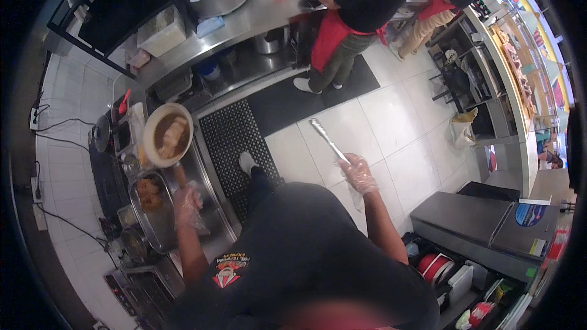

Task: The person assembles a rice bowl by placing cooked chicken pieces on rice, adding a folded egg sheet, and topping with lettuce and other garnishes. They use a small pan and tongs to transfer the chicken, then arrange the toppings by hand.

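My left hand (188, 205), in a clear plastic glove, is closed round the brown handle (180, 176) of a cream-coloured pan (149, 137). Inside the pan, pale pieces of food (175, 134) sit in brown liquid. Away to the right, my right hand (357, 174), gloved the same way, grips metal tongs (328, 139) that point forward and left over the floor. Beside my left hand, a metal tray (160, 232) holds orange-brown food (148, 194).
A steel counter (211, 208) runs along my left, with a red-handled utensil (125, 101) on it. Two people in red aprons stand ahead, the nearer (348, 30) at a counter. Dark mats (306, 107) lie on the tiles. A steel cabinet (458, 214) stands right.
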Demonstrator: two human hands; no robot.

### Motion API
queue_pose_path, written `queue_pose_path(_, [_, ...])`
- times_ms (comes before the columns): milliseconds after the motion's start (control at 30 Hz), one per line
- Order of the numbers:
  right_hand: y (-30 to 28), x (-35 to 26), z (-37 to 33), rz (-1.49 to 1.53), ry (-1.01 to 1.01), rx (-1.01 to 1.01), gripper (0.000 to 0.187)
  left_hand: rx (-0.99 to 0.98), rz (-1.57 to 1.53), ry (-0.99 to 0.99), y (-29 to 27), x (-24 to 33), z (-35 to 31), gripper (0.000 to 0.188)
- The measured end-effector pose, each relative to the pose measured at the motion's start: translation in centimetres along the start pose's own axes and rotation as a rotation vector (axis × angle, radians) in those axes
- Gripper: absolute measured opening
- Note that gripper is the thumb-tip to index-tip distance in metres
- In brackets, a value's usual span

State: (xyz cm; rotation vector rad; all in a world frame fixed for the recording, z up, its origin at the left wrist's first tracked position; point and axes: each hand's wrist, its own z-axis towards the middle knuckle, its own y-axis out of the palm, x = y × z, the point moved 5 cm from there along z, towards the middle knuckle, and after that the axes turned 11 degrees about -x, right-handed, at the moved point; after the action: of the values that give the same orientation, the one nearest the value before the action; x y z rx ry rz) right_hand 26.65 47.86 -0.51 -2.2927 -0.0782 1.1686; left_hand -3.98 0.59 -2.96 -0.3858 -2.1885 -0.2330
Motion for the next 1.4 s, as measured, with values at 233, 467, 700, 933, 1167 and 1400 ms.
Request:
queue_pose_path(233, [-4.3,11.4,-10.9,0.471,0.184,0.218,0.021,-0.233,0.280,-0.122,17.1,0.0,-3.1,0.020])
queue_pose_path(467, [-7.4,21.2,-12.5,0.573,0.221,0.464,0.011,-0.674,0.712,-0.086,34.7,-0.8,-0.2,0.029])
queue_pose_path(700, [-15.9,24.7,-14.6,0.858,0.299,0.622,0.016,-0.885,0.786,-0.048,55.1,-2.1,4.8,0.030])
queue_pose_path(933, [-25.0,29.1,-15.9,0.782,0.483,0.737,0.020,-1.026,0.905,-0.098,72.3,-1.7,6.9,0.029])
queue_pose_path(1167, [-36.2,37.7,-11.5,0.713,0.575,0.754,0.026,-1.059,0.812,-0.087,85.2,0.3,8.1,0.028])
queue_pose_path(1400, [-54.0,42.8,-1.0,0.770,0.196,0.588,0.022,-0.846,0.603,-0.095,91.8,-0.5,6.8,0.028])
